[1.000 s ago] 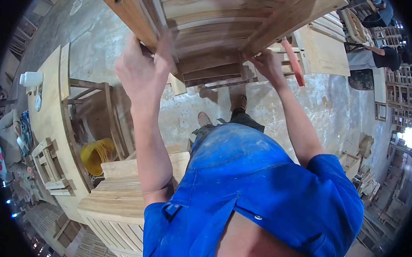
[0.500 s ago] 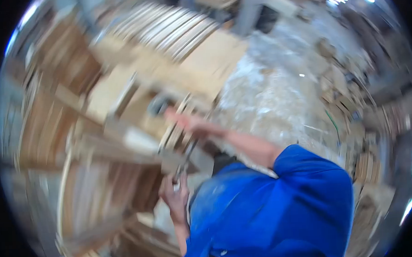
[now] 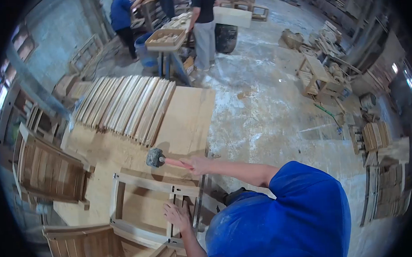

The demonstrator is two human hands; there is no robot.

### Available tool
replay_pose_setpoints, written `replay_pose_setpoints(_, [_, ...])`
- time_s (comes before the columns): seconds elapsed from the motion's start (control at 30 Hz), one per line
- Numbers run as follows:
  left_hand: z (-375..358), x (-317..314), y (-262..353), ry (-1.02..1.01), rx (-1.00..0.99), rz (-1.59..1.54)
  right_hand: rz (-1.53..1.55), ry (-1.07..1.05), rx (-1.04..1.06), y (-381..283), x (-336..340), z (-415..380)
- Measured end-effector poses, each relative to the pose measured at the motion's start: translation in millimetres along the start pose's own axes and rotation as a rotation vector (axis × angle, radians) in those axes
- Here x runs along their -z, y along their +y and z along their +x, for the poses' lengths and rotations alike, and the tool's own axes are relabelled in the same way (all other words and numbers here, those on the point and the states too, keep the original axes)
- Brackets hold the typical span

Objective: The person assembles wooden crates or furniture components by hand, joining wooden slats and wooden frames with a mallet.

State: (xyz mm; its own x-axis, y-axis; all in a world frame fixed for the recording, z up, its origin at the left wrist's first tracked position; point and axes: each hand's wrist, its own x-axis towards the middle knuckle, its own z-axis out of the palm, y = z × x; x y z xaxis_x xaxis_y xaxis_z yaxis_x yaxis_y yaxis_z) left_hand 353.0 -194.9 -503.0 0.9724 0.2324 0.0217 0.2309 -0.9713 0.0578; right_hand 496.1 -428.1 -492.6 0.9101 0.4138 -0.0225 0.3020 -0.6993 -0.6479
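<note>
My right hand (image 3: 200, 165) is closed round the reddish handle of a rubber mallet (image 3: 155, 158). The mallet's dark, worn head hovers over the workbench, beyond a wooden frame (image 3: 144, 181). Fingers apart, my left hand (image 3: 177, 216) rests at the frame's near crosspiece; its fingertips touch or nearly touch the wood. Dark slots show in the frame's rail, close to that hand. The frame lies flat on the plywood top (image 3: 191, 110).
Many wooden slats (image 3: 122, 107) lie side by side on the plywood. Slatted wooden panels (image 3: 51, 167) stand at the left. Two co-workers are by a table with a wooden tray (image 3: 165, 38) at the back. A wooden stool (image 3: 314, 75) and stacked wood (image 3: 376, 135) are at the right.
The view has swung and is now sharp. My left hand, curled near a thin dark object before, now has spread fingers at the frame. My right hand still holds the mallet.
</note>
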Motion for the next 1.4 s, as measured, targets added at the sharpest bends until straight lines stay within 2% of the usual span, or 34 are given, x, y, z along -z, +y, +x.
replay_pose_setpoints(0.03, [4,0,-5,0.02,-0.067,-0.07,-0.1,0.125,0.118,-9,-5,7])
replay_pose_setpoints(0.07, [-3,0,-13,0.041,-0.097,-0.133,-0.157,0.017,0.051,-11,-4,12])
replay_pose_setpoints(0.13, [3,25,-7,0.09,-0.106,-0.354,-0.203,-0.04,0.047,-5,-15,31])
replay_pose_setpoints(0.17, [8,44,-4,-0.043,-0.012,-0.253,-0.226,-0.069,0.045,-2,-20,38])
replay_pose_setpoints(0.2, [9,59,-9,0.19,-0.063,-0.323,-0.163,-0.008,0.252,4,-20,38])
replay_pose_setpoints(0.23, [13,87,-10,0.175,-0.002,-0.416,-0.128,0.087,0.338,-13,-6,30])
replay_pose_setpoints(0.3, [17,138,-15,0.354,0.093,-0.566,-0.016,0.294,0.455,-60,26,13])
replay_pose_setpoints(0.33, [16,173,-21,0.391,0.166,-0.548,0.004,0.252,0.523,-63,13,14])
replay_pose_setpoints(0.37, [15,211,-27,0.415,0.216,-0.728,0.416,0.009,0.267,-62,-2,16])
replay_pose_setpoints(0.4, [4,213,-32,0.465,0.194,-0.966,0.794,-0.237,-0.026,-64,-8,19])
replay_pose_setpoints(0.43, [-7,215,-38,0.52,0.162,-1.219,0.789,-0.26,0.007,-84,-8,24])
replay_pose_setpoints(0.47, [-17,217,-45,0.578,0.124,-1.455,1.095,-0.464,-0.167,-117,-17,30])
replay_pose_setpoints(0.5, [-30,251,-28,0.648,0.308,-1.438,1.393,-0.679,-0.355,-149,-18,31])
replay_pose_setpoints(0.53, [-43,286,-12,0.715,0.496,-1.415,1.385,-0.707,-0.339,-181,-10,33])
replay_pose_setpoints(0.6, [-72,320,-10,0.96,0.372,-1.58,1.601,-0.814,-0.274,-248,20,39])
replay_pose_setpoints(0.63, [-82,332,-14,1.09,0.315,-1.626,1.591,-0.841,-0.27,-273,31,41])
replay_pose_setpoints(0.7, [-98,366,-20,1.338,0.155,-1.678,1.669,-0.744,-0.053,-319,52,49])
replay_pose_setpoints(0.77, [-131,403,-37,1.371,0.076,-1.671,1.666,-0.852,0.013,-360,67,60])
replay_pose_setpoints(0.8, [-149,414,-49,1.39,0.101,-1.642,1.636,-0.88,0.161,-386,76,59])
replay_pose_setpoints(0.83, [-166,426,-62,1.426,0.242,-1.563,1.607,-0.905,0.311,-415,83,60])
replay_pose_setpoints(0.87, [-176,436,-72,1.458,0.376,-1.481,1.566,-0.998,0.376,-439,86,67])
replay_pose_setpoints(0.9, [-179,444,-80,1.47,0.386,-1.453,1.497,-1.001,0.418,-463,83,74])
replay_pose_setpoints(0.97, [-184,455,-98,1.538,0.704,-1.285,1.483,-1.021,0.429,-506,68,80])
replay_pose_setpoints(1.07, [-220,438,-152,1.143,0.727,-1.429,1.418,-0.997,0.408,-546,37,91])
replay_pose_setpoints(1.1, [-213,438,-158,1.169,0.867,-1.404,1.384,-0.969,0.37,-555,24,93])
replay_pose_setpoints(1.13, [-215,434,-168,1.175,0.859,-1.403,1.386,-0.968,0.379,-559,15,91])
replay_pose_setpoints(1.2, [-223,418,-189,1.048,0.975,-1.413,1.309,-0.938,0.289,-556,0,88])
replay_pose_setpoints(1.23, [-225,412,-195,0.933,0.899,-1.609,1.271,-0.889,0.279,-554,-2,85])
replay_pose_setpoints(1.27, [-234,412,-199,0.923,0.898,-1.612,1.272,-0.882,0.272,-554,-4,85])
replay_pose_setpoints(1.33, [-252,418,-200,0.627,0.895,-1.557,1.238,-0.9,0.305,-551,-4,86])
replay_pose_setpoints(1.4, [-280,434,-197,0.157,0.706,-1.587,1.235,-0.826,0.317,-545,-6,94])
